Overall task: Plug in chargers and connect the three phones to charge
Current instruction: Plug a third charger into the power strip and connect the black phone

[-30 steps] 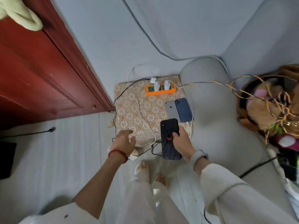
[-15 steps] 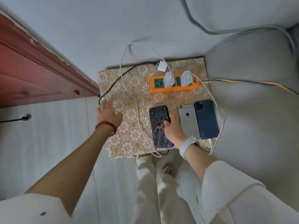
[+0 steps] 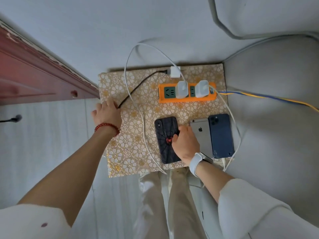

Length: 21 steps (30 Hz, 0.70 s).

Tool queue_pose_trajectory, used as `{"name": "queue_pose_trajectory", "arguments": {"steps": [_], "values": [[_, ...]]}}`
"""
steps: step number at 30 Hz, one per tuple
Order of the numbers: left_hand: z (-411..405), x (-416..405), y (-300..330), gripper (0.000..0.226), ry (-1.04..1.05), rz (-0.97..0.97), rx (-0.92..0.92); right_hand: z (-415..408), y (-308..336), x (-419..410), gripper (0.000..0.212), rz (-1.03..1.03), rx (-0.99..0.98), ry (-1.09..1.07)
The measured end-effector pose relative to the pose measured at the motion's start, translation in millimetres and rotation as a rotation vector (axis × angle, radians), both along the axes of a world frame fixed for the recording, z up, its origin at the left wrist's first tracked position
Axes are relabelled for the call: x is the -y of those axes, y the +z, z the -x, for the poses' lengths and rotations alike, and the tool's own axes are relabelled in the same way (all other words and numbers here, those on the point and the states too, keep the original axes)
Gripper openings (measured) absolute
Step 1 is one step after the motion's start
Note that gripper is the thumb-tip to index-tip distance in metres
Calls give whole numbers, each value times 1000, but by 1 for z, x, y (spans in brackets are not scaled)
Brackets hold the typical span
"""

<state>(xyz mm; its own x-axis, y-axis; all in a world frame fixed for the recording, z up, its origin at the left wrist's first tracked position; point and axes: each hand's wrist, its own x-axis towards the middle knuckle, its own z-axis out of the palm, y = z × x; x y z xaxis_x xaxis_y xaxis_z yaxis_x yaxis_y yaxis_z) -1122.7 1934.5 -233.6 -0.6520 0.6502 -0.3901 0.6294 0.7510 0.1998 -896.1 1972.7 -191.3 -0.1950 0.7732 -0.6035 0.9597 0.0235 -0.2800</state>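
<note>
Grey wall (image 3: 86, 40) fills the top, w/ a red-brown door (image 3: 34, 75) at left and pale floor (image 3: 43, 144) below it. Grey padded furniture (image 3: 276, 135) sits right of a small table covered in gold floral cloth (image 3: 138, 152).

Person's left arm reaches in from bottom left, right arm from bottom right in a cream sleeve (image 3: 259, 213); cream trousers (image 3: 172, 204) show between them.

On the cloth near the far edge: orange power strip (image 3: 187, 93), 2 white chargers (image 3: 181, 89) plugged in side by side, 3rd white adapter (image 3: 175, 71) lying just behind the strip, touching the wall. Blue/yellow cord (image 3: 267, 96) runs off right from the strip. White cable (image 3: 136, 83) loops up the wall and back down across the cloth to the near edge; black cable (image 3: 136, 88) runs diagonally toward the left corner.

3 phones lie face down in a row near the front right: black phone w/ red spider case (image 3: 166, 139), silver iPhone (image 3: 202, 133) partly under the hand, dark blue phone (image 3: 221, 135) touching it.

Right hand (image 3: 186, 144), white watch (image 3: 196, 161) on wrist, fingers curled on the black phone's right edge, thumb on its back – gripping it while it rests flat. Left hand (image 3: 107, 112), red bead bracelet (image 3: 107, 127), lies spread, palm down, on the cloth's left edge beside the black cable; holds nothing as far as visible.
</note>
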Motion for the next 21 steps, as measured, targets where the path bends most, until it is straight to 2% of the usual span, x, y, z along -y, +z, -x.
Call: {"name": "queue_pose_trajectory", "arguments": {"steps": [2, 6, 8, 12, 18, 20, 21], "values": [[1, 5, 1, 23, 49, -22, 68, -2, 4, -2, 31, -24, -14, 27], [3, 31, 22, 20, 559, -249, 219, 0, 19, -1, 32, -62, -165, 74], [3, 53, 37, 20, 675, -357, 220, 7, 30, 1, 31, -45, -262, 88], [-8, 94, 77, 24, 428, -506, 239, 30, 51, 12, 34, -46, -474, 179], [-35, 126, 125, 24, 191, -653, 253, 78, 75, 18, 72, -86, -633, 423], [-41, 134, 139, 25, 187, -698, 262, 91, 78, 19, 68, -69, -614, 536], [-44, 137, 145, 24, 195, -719, 269, 96, 78, 20, 58, -34, -592, 596]]}}
